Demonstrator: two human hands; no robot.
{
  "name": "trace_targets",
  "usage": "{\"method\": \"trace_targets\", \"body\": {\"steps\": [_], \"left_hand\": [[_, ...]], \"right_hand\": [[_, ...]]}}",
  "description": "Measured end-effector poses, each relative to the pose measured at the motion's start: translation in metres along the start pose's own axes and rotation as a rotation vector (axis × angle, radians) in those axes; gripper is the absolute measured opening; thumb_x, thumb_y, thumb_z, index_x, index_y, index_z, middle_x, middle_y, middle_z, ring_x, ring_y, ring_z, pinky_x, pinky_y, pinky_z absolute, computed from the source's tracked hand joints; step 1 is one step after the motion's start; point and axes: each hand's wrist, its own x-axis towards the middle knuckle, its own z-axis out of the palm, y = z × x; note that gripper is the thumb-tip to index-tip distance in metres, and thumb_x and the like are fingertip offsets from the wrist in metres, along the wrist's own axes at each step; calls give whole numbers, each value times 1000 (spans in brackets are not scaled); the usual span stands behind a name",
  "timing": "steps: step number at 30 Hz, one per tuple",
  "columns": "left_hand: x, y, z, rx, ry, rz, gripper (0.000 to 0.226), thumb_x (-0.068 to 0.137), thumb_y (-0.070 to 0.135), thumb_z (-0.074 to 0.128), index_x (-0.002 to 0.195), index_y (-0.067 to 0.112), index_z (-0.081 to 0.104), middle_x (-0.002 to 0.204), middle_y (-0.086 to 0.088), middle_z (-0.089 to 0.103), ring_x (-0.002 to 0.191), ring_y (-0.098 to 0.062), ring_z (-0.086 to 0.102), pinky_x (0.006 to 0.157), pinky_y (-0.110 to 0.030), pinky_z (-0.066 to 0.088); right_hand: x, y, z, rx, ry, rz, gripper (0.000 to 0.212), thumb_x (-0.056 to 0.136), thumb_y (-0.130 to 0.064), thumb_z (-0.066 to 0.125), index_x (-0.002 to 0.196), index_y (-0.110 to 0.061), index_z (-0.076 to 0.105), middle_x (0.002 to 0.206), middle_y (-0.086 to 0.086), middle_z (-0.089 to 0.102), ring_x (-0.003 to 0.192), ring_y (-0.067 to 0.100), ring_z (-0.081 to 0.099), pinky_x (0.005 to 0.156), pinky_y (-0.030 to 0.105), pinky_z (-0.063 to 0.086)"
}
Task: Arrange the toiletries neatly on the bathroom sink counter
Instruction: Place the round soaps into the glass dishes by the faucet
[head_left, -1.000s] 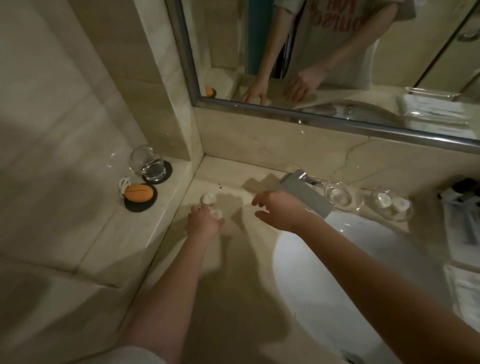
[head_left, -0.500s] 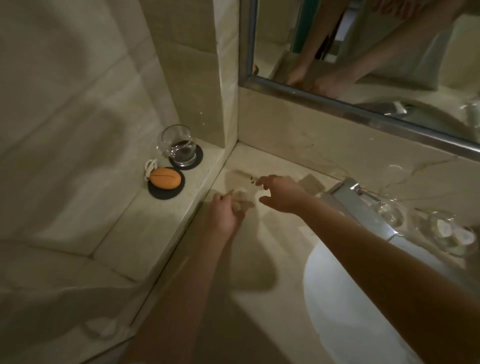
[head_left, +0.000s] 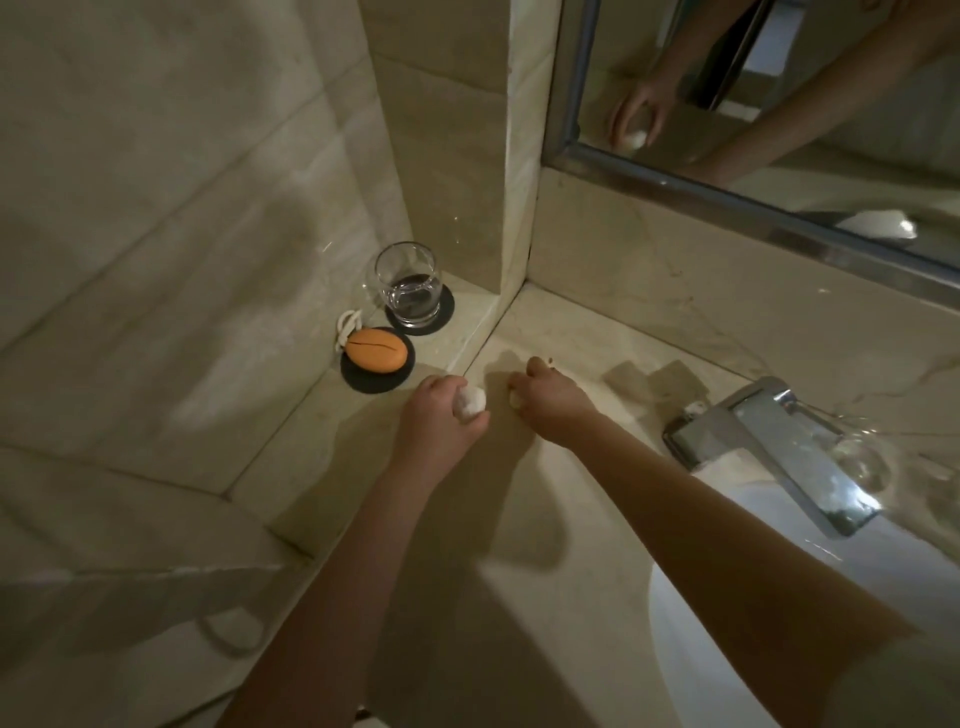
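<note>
Fingers on both hands are seen bent, and the sweep is taken from the far left. On the raised ledge (head_left: 291, 441) an orange oval piece (head_left: 376, 351) is set on a black coaster, and a glass tumbler (head_left: 410, 285) on a second coaster just beyond it. Next, a small white round toiletry (head_left: 471, 404) is held in the curled fingers of the left hand (head_left: 441, 421), low over the counter (head_left: 613, 338) near the ledge edge. Just to its right, a pale item (head_left: 514, 399) is covered by the right hand (head_left: 553, 402); whether it is gripped cannot be told. Further right, the chrome tap (head_left: 769, 452) and white basin (head_left: 753, 623) are passed.

The gathering of small pieces in the far-left corner is judged to be in hand. A tidy set-down side by side is called for next, clear of the basin rim.

No brand, label or writing can be read.
</note>
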Motion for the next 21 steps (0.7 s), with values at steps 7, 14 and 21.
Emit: {"method": "trace_targets", "body": {"steps": [7, 14, 21], "left_hand": [[-10, 25, -3, 6, 3, 85, 45, 77, 25, 73, 118, 10, 62, 102, -8, 61, 92, -24, 59, 77, -28, 46], [-30, 87, 5, -51, -43, 186, 41, 77, 21, 73, 116, 14, 59, 103, -2, 62, 90, -17, 60, 75, -24, 46], [-60, 164, 36, -149, -108, 322, 38, 72, 15, 76, 106, 11, 59, 98, -8, 65, 81, -19, 59, 78, -29, 50]], "right_hand": [[-36, 7, -33, 252, 227, 8, 38, 83, -10, 57, 121, -6, 53, 111, 14, 53, 93, 31, 56, 70, 26, 40], [-113, 37, -75, 410, 487, 65, 37, 79, -8, 65, 116, -8, 57, 106, 12, 56, 82, 25, 56, 67, 22, 33], [-196, 89, -96, 471, 676, 161, 39, 75, -4, 69, 113, -9, 62, 99, 4, 52, 71, 16, 52, 68, 27, 43]]}}
